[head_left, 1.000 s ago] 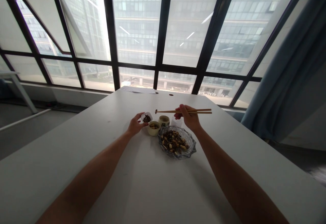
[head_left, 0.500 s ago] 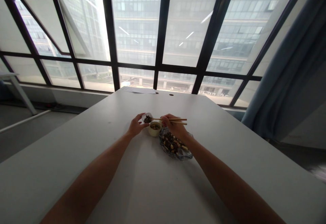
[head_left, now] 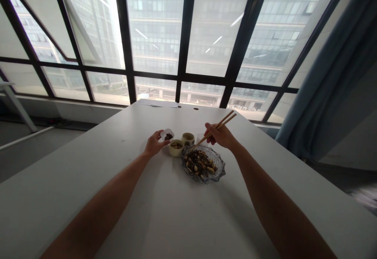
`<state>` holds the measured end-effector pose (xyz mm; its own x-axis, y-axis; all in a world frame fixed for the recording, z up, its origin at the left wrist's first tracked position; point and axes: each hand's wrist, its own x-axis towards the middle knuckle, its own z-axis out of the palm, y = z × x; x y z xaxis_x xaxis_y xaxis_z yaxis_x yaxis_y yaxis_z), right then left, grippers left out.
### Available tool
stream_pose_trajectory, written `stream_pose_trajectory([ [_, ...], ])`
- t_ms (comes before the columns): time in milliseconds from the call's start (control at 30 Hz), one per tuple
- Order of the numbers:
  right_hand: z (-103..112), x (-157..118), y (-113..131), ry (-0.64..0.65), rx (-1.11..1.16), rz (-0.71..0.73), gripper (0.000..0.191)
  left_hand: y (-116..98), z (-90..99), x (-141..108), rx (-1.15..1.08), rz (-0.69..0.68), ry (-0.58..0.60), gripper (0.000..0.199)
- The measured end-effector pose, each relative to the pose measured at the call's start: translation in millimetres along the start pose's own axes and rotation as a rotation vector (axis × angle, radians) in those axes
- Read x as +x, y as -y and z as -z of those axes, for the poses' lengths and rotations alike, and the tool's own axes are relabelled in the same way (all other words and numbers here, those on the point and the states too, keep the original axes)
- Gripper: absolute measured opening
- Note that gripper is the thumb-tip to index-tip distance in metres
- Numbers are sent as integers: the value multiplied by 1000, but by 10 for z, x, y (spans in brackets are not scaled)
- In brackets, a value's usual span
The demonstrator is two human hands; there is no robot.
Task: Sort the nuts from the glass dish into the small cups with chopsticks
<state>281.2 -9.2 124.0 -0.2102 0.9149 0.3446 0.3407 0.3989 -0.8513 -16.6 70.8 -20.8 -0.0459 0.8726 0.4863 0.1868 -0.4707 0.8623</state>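
Observation:
My left hand [head_left: 154, 143] grips the side of a small clear container [head_left: 167, 135] with dark pieces inside. Just below it stands a pale cup [head_left: 176, 149] holding brownish pieces. A second pale cup [head_left: 188, 138] with dark markings is beside it. My right hand [head_left: 218, 134] is closed around a pair of wooden chopsticks [head_left: 219, 125], whose tips reach down to the back left rim of a glass dish [head_left: 219, 168]. That dish is filled with mixed nuts and dark seeds [head_left: 199, 164]. Another clear container [head_left: 200, 138] is partly hidden behind the chopsticks.
The white table [head_left: 165, 219] stretches toward the windows, with papers [head_left: 157, 103] at its far edge. Two dark round spots are near them. A blue curtain [head_left: 312, 82] hangs at the right, and a white table frame [head_left: 22, 109] stands at the left.
My right hand has moved right with the chopsticks, which now slant down to the glass dish instead of reaching the left clear container. The second cup has come into view.

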Motion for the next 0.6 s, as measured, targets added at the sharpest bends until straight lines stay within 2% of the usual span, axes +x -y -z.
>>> stream_pose_trajectory([
  [100, 50, -28, 28, 119, -37, -19, 68, -1, 0, 1, -16, 34, -13, 78],
  [267, 16, -66, 40, 290, -57, -52, 60, -25, 11, -4, -39, 56, -29, 76],
  [400, 40, -86, 38, 413, -63, -78, 51, -34, 16, -7, 20, 54, -61, 75],
  [500, 82, -98, 65, 437, -82, -99, 47, -50, 14, -14, 75, 69, -70, 75],
  [600, 100, -119, 124, 395, -93, -79, 44, -82, 10, -28, 110, 64, -74, 72],
])
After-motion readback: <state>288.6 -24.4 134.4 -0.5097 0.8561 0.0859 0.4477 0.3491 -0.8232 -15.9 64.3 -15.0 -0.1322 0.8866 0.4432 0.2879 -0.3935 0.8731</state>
